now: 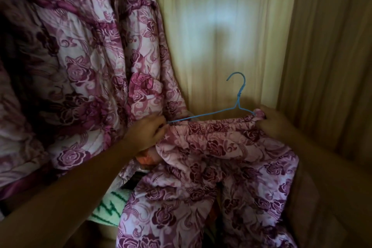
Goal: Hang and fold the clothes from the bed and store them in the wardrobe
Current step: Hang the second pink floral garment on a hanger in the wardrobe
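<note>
While the blue wire hanger [239, 95] stands hook-up before a wooden panel [221, 26], the left hand [147, 133] pinches its left tip together with the rose-print cloth [221, 147] draped below. The right hand [271, 121] curls its fingers [261, 109] round the cloth bunched over the right tip.

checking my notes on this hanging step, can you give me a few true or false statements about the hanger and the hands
1. The hanger is made of blue wire. True.
2. Its hook sits over a rail. False: the hook is free in the air in front of the wooden panel.
3. The left hand grips the hanger's left end. True.
4. The right hand hangs idle. False: its fingers grip the floral garment at the hanger's right end.
5. A green-and-white cloth shows below the left forearm. True.
</note>
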The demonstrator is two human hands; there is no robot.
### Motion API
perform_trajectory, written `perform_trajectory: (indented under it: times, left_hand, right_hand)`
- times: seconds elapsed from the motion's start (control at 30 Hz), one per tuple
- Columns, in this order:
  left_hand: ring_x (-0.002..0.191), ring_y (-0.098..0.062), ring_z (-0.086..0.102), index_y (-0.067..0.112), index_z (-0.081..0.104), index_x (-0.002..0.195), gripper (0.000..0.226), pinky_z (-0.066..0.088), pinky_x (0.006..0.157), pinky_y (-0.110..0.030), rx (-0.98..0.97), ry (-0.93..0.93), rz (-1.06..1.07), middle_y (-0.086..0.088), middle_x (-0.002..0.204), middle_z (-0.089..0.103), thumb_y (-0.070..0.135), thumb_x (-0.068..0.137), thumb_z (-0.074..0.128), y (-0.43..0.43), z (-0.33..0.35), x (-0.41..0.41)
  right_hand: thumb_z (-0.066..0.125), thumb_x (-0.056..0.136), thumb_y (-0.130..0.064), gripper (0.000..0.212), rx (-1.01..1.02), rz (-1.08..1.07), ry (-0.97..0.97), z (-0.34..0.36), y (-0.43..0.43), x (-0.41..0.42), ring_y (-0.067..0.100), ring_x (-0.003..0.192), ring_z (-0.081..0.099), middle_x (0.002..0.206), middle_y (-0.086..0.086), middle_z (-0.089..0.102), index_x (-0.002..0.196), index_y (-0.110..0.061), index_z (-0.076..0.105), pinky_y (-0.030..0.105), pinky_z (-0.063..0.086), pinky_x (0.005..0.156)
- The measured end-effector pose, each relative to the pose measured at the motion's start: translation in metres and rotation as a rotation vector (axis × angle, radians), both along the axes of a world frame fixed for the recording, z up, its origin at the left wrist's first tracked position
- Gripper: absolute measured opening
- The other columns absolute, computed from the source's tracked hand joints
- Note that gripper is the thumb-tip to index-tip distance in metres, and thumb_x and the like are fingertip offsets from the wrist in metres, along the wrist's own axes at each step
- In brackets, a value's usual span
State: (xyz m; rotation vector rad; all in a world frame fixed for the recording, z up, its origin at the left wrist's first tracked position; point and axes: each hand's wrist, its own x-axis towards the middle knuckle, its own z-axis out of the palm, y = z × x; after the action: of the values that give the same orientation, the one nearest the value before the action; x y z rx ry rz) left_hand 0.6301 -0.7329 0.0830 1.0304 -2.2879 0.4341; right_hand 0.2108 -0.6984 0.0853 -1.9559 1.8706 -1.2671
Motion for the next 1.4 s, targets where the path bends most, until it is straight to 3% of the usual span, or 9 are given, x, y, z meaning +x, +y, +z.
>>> perform_trajectory:
  times: [0.17, 0.37, 0.63, 0.8, 0.9, 0.97, 1.07, 1.2, 1.4]
  left_hand:
    - [0.080, -0.031, 0.063, 0.014, 0.068, 0.104, 0.041, 0.051, 0.065, -0.038, -0.158, -0.050, -0.025, -0.007, 0.081, 0.066, 0.049, 0.096, 0.047, 0.016, 0.051, -0.049]
    - [0.075, -0.031, 0.063, 0.014, 0.058, 0.070, 0.030, 0.045, 0.067, -0.036, -0.266, -0.097, -0.010, -0.006, 0.072, 0.059, 0.031, 0.090, 0.073, 0.030, 0.110, -0.057]
    - [0.083, -0.035, 0.063, 0.009, 0.070, 0.088, 0.016, 0.052, 0.067, -0.041, -0.373, -0.046, 0.083, -0.009, 0.085, 0.060, 0.024, 0.091, 0.068, 0.054, 0.190, -0.040]
    - [0.094, -0.035, 0.057, 0.013, 0.068, 0.092, 0.024, 0.051, 0.072, -0.046, -0.535, -0.032, 0.254, -0.008, 0.095, 0.058, 0.036, 0.096, 0.061, 0.062, 0.257, -0.011]
    - [0.100, -0.032, 0.052, 0.016, 0.069, 0.095, 0.027, 0.051, 0.074, -0.047, -0.548, -0.057, 0.304, -0.006, 0.101, 0.057, 0.041, 0.097, 0.058, 0.069, 0.279, -0.005]
    - [0.099, -0.028, 0.054, 0.016, 0.068, 0.100, 0.033, 0.050, 0.084, -0.046, -0.483, -0.021, 0.211, -0.006, 0.103, 0.055, 0.046, 0.096, 0.057, 0.076, 0.290, 0.005]
    - [0.101, -0.016, 0.057, 0.025, 0.056, 0.122, 0.066, 0.046, 0.094, -0.034, -0.268, 0.210, 0.180, 0.002, 0.111, 0.054, 0.078, 0.083, 0.048, 0.089, 0.301, 0.038]
    - [0.095, -0.007, 0.066, 0.032, 0.058, 0.110, 0.085, 0.052, 0.089, -0.034, -0.036, 0.222, 0.255, 0.012, 0.102, 0.071, 0.100, 0.063, 0.038, 0.102, 0.299, 0.072]
    - [0.099, -0.036, 0.066, 0.019, 0.046, 0.121, 0.097, 0.045, 0.067, -0.039, -0.382, 0.034, 0.659, -0.010, 0.099, 0.070, 0.095, 0.064, 0.024, 0.107, 0.346, 0.078]
  right_hand:
    - [0.069, 0.086, -0.018, 0.013, -0.086, 0.026, 0.031, 0.028, 0.003, 0.031, 0.018, 0.089, 0.060, 0.090, 0.000, 0.068, 0.093, -0.027, 0.062, 0.034, 0.046, 0.079]
    - [0.061, 0.067, -0.039, 0.018, -0.169, 0.076, -0.041, 0.089, 0.010, 0.049, 0.016, 0.080, 0.060, 0.082, -0.012, 0.065, 0.084, -0.038, 0.057, 0.027, 0.044, 0.067]
    - [0.057, 0.069, -0.038, 0.021, -0.277, 0.130, -0.041, 0.160, 0.014, 0.072, 0.019, 0.085, 0.064, 0.088, -0.006, 0.069, 0.089, -0.031, 0.056, 0.034, 0.048, 0.075]
    - [0.062, 0.088, -0.034, 0.023, -0.296, 0.080, 0.092, 0.189, 0.014, 0.059, 0.027, 0.084, 0.065, 0.088, -0.001, 0.066, 0.108, -0.035, 0.051, 0.039, 0.053, 0.075]
    - [0.056, 0.095, -0.039, 0.034, -0.398, -0.009, 0.154, 0.199, 0.011, 0.073, 0.037, 0.084, 0.066, 0.087, 0.010, 0.067, 0.125, -0.024, 0.050, 0.041, 0.053, 0.070]
    - [0.054, 0.096, -0.036, 0.035, -0.454, -0.064, 0.105, 0.206, 0.009, 0.078, 0.039, 0.081, 0.065, 0.087, 0.017, 0.068, 0.126, -0.017, 0.051, 0.045, 0.055, 0.071]
    - [0.057, 0.095, -0.032, 0.028, -0.495, -0.043, 0.022, 0.222, 0.010, 0.083, 0.037, 0.076, 0.063, 0.081, 0.014, 0.066, 0.117, -0.015, 0.054, 0.046, 0.055, 0.071]
    - [0.061, 0.091, -0.028, 0.017, -0.558, 0.014, -0.065, 0.246, 0.010, 0.098, 0.033, 0.069, 0.061, 0.073, 0.009, 0.063, 0.102, -0.016, 0.056, 0.046, 0.054, 0.066]
    - [0.056, 0.096, -0.037, 0.035, -0.610, 0.020, 0.034, 0.303, -0.007, 0.138, 0.040, 0.087, 0.064, 0.092, 0.018, 0.068, 0.123, -0.013, 0.056, 0.045, 0.055, 0.074]
